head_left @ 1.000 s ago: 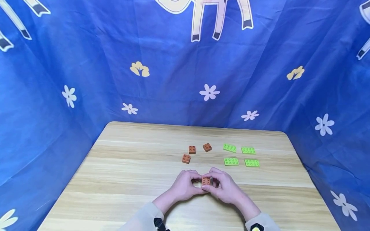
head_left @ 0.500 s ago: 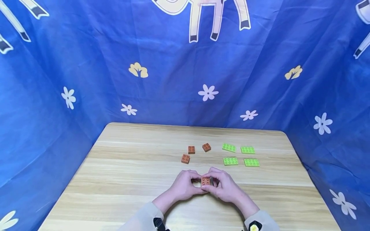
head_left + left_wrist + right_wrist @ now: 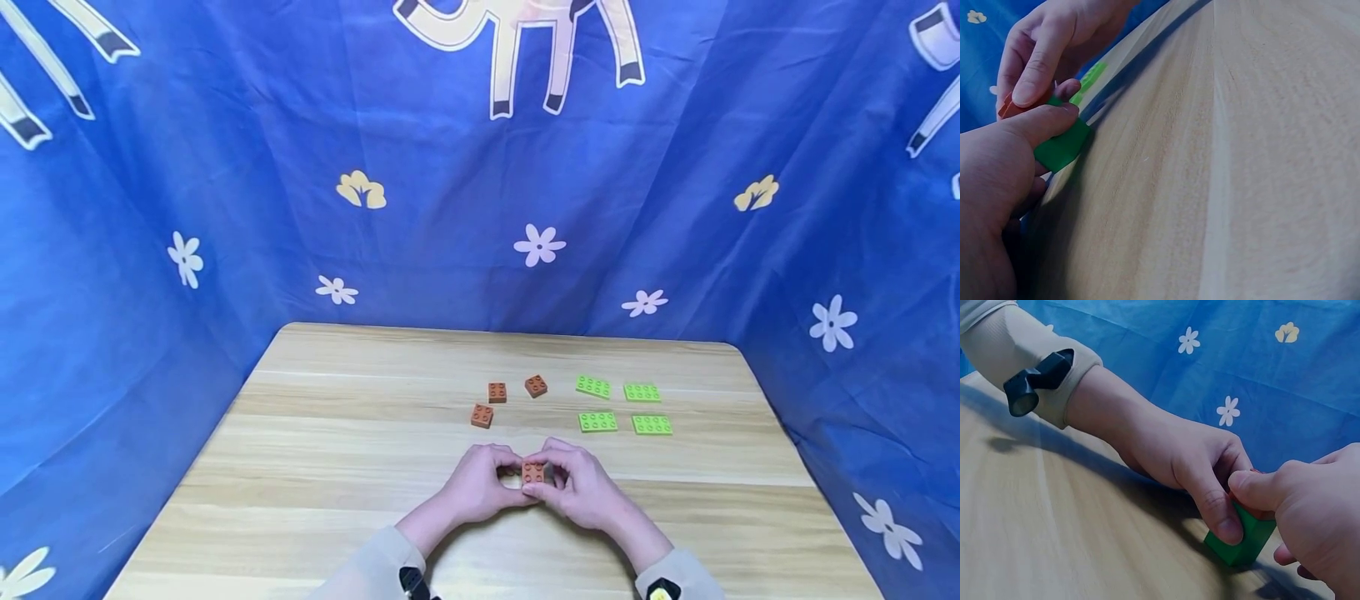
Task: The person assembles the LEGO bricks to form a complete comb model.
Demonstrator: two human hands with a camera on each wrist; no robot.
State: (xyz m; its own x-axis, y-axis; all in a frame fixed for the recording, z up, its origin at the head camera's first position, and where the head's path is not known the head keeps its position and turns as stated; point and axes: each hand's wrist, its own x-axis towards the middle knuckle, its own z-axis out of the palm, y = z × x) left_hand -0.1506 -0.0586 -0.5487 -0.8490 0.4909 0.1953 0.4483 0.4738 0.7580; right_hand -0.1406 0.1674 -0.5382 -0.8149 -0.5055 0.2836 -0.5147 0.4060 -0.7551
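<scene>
At the front middle of the table, both hands meet at a small stack. On top is an orange-brown studded brick (image 3: 533, 472), pinched between the thumb and fingers of my right hand (image 3: 581, 487). Beneath it, in the wrist views, is a green block (image 3: 1247, 540) that looks taller than the brick. My left hand (image 3: 480, 483) grips this green block, its thumb across the near side (image 3: 1063, 115). The two pieces touch; whether they are fully joined cannot be seen behind the fingers.
Beyond the hands lie three loose orange-brown bricks (image 3: 482, 416). Several flat light-green studded plates (image 3: 597, 422) lie to their right. The wooden table (image 3: 337, 433) has a blue patterned curtain (image 3: 435, 250) behind it and on both sides.
The head view has tilted up slightly, so the scene sits a little lower. Both hands stay at the stack with nearly the same hold.
</scene>
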